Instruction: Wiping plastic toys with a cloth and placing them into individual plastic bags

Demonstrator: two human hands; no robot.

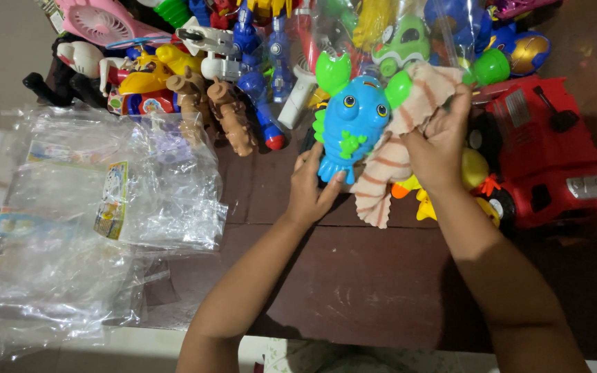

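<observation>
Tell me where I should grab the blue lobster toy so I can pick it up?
Grip the blue lobster toy around its narrow lower body, coming from the bottom left, where the left hand already holds it. The green claws on top stick out wide, and the right hand with the striped cloth covers its right side.

I'm seeing the blue plastic lobster toy with green claws [351, 124] sitting mid-table, w/ my left hand [310, 190] gripping its bottom end. My right hand [438, 145] is pressing a beige striped cloth [390, 160] against its right side. Red plastic toy truck [547, 152] is lying right of that hand. Heap of clear plastic bags [98, 221] is lying far left on the dark brown wooden table [354, 283]; brown toy animals [215, 110] standing behind them.
</observation>
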